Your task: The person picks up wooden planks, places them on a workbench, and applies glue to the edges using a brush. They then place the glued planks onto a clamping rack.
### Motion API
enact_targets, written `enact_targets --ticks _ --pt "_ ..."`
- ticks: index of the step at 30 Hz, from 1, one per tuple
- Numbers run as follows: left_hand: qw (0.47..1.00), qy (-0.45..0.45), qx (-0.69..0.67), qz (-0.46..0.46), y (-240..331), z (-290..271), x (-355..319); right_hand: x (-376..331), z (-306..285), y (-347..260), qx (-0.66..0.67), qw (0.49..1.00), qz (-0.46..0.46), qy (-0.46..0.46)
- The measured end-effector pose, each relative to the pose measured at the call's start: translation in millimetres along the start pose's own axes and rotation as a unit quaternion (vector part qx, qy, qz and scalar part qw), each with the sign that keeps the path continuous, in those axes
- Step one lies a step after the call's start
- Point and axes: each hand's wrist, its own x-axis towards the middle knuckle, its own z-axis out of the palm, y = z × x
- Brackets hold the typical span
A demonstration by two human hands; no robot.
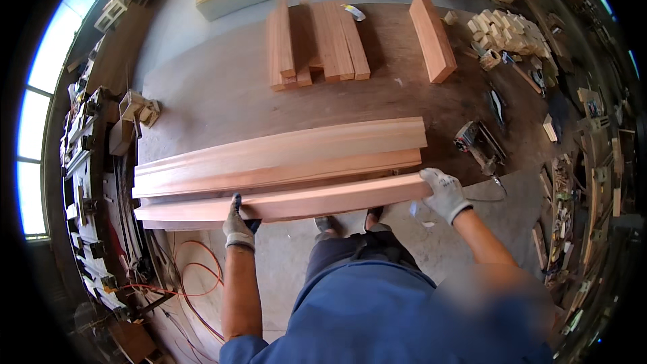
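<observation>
Timber in the form of a long reddish board [330,202] spanned both hands, running roughly parallel to the wide grooved plank [290,151] on the tabletop [202,87], on that plank's near side. Whether the board also rested on the tabletop could not be told.

It looked stiff and fairly heavy for its length, unlikely to bend or break, though its smooth face might slide under fabric gloves and its corners could dent. Two well-spread holds seemed best, since a single one would probably let the far end dip.

The left grip [240,224] was closed on the board, in front of the plank's left half, thumb upright against the face and fingers curled beneath. The right grip [445,193] clasped the board's right end, just beyond the plank's right end, knuckles uppermost. The left forearm rose almost straight toward the plank; the right slanted inward, its elbow out wide. Short timbers [330,40] lay beyond the plank's far side.
</observation>
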Motion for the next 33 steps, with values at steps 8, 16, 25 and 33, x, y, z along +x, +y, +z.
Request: enact_targets --ticks 8,16,25,33 --pt "0.999 0.008 0.051 0.002 -19 1 30 2 20 -9 0.200 0.935 0.287 0.056" --pt "0.999 -0.015 0.032 -0.014 -4 -20 57 20 36 -22 0.257 0.928 0.263 0.062" --pt "0.996 -0.032 0.078 -0.020 1 -32 61 17 47 -26 0.295 0.907 0.284 0.102" --pt "0.991 -0.041 0.126 0.036 46 -81 104 23 74 -22 0.331 0.860 0.360 0.147"
